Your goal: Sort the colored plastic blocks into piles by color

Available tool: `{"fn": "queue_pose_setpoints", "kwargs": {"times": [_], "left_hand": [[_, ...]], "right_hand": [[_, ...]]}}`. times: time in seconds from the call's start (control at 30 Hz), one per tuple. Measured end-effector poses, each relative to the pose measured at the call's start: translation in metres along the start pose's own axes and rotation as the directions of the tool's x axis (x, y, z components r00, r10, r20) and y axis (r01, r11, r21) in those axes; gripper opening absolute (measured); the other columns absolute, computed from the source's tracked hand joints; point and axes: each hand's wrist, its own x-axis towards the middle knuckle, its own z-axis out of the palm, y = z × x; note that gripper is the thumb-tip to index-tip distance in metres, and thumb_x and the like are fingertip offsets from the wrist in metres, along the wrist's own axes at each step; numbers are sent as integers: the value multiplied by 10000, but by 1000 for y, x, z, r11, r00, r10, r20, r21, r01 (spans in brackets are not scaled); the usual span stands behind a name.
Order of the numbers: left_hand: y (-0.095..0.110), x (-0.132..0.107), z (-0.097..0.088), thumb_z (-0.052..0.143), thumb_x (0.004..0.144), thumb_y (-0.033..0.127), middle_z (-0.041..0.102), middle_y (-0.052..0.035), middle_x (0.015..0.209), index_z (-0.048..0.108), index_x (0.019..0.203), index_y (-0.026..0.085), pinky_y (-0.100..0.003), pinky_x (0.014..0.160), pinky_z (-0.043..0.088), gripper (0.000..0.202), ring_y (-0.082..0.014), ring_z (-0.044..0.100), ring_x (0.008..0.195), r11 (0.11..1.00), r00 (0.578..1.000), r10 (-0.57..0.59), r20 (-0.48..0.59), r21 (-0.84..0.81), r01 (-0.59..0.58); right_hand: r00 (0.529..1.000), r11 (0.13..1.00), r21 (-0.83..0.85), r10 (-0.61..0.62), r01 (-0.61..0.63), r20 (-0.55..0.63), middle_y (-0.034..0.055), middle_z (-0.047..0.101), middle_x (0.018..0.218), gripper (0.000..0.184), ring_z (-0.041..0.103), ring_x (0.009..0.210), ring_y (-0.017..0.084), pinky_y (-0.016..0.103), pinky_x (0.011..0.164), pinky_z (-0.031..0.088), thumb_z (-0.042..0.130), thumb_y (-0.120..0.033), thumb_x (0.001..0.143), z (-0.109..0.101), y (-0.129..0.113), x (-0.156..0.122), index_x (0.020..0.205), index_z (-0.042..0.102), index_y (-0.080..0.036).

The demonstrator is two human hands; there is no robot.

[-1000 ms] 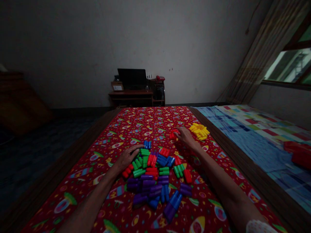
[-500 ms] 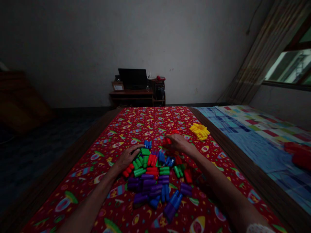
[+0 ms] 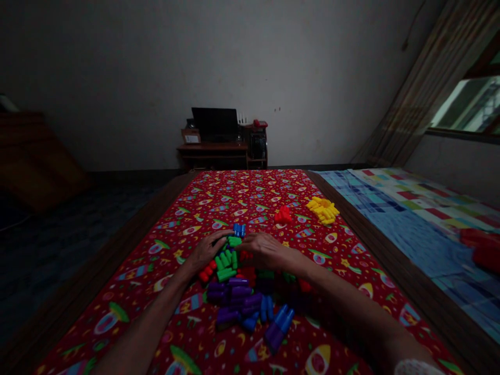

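Red printed cloth point(image 3: 250, 192) under it all, w/ 3 groups of plastic blocks on top: 1 mixed heap point(image 3: 239, 291) nearest me, 1 small red cluster point(image 3: 283, 215) beyond it to the R, 1 yellow pile point(image 3: 323, 210) farther R. Yellow pcs overlap, can't get an exact no.

My 2 hands are both at the heap. L hand point(image 3: 203, 251) lies along its L edge, fingers stretched fwd, thumb spread, loosely open, no grip to be seen. R hand point(image 3: 255, 249) is over the heap's far part, palm down, fingers bent; tips hidden, so can't tell if it's got hold of anything.

Counts: 1 blue block point(image 3: 239, 229) just beyond L fingertips; 1 red block point(image 3: 207, 272) beside L wrist; approx 4 green blocks point(image 3: 224, 260) btwn hands, maybe more; several purple blocks point(image 3: 238, 300) stacked up in front; 1 two-tone pc point(image 3: 279, 327), blue end + purple end, nearest me. Rest is under R hand + shadow.

Looks: glossy, rounded tubes side by side, lying at mixed angles.

Back wall: 1 monitor point(image 3: 214, 124), 1 desk point(image 3: 213, 147).
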Motion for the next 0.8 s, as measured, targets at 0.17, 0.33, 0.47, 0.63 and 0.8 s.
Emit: {"fn": "queue_pose_setpoints", "kwargs": {"times": [0.17,0.33,0.47,0.63,0.8], "left_hand": [[4,-1,-1,431,851,537,665,-76,1235,690,1137,199,-386,1034,427,512,-257,598,1144,1000,1000,-2,2,1,2],[7,-2,-2,419,853,550,666,-75,1235,688,1143,202,-390,1034,426,527,-261,593,1153,1000,1000,4,5,5,-4],[6,-2,-2,423,853,557,666,-64,1237,696,1128,217,-384,1037,424,516,-256,590,1157,1000,1000,5,8,2,-5],[2,-2,0,425,851,534,658,-75,1249,684,1149,200,-391,1036,426,518,-256,597,1147,1000,1000,6,14,-23,-6],[1,-2,1,432,848,504,660,-73,1244,689,1137,204,-381,1041,423,489,-252,591,1157,1000,1000,-7,5,-8,7]], "right_hand": [[941,970,48,241,-237,-239,118,699,1064,339,648,907,186,262,775,446,579,-274,884,-24,36,-13,1204,626,-170],[782,879,26,437,-476,-444,165,663,1155,401,607,1073,257,391,920,452,547,-283,894,-35,87,-37,1271,583,-150],[779,895,53,414,-444,-472,169,641,1198,406,581,1114,252,396,937,446,542,-275,891,-32,86,-38,1276,576,-151],[969,961,157,239,-226,-69,57,714,854,243,607,686,114,197,620,411,508,-234,920,-36,21,-15,1061,684,-146],[957,993,-71,114,-99,266,66,701,811,176,592,681,136,217,571,349,623,-302,848,-21,-36,-9,926,701,-165]]}}
